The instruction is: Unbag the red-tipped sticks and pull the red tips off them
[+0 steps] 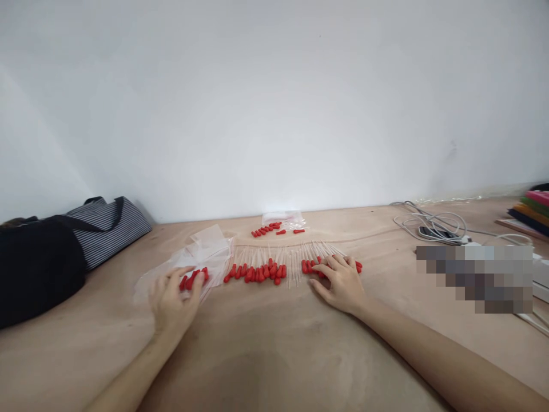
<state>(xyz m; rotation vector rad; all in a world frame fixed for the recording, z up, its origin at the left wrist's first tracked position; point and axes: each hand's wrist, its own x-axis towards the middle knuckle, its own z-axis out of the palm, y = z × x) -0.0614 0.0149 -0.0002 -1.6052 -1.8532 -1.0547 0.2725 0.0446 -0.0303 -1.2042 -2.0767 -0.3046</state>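
At the left, my left hand [174, 297] curls its thumb and fingers around a small cluster of red rubber bulbs [194, 279], over clear plastic bags [199, 249]. My right hand [341, 280] lies palm down with fingers spread, resting on a row of droppers with red bulbs [309, 266], and covers part of them. Between the hands runs another row of red-bulbed droppers [257, 273], their thin clear tubes pointing toward the wall. Beside that row lie thin clear tubes [294, 268] with no bulbs on them.
Farther back are loose red bulbs [266, 230] and a small clear bag [281, 217] with thin tubes. A black and striped bag [103, 229] stands at left. Coiled cables [429, 223], a blurred-out patch [480, 277] and stacked coloured items [534, 212] occupy the right.
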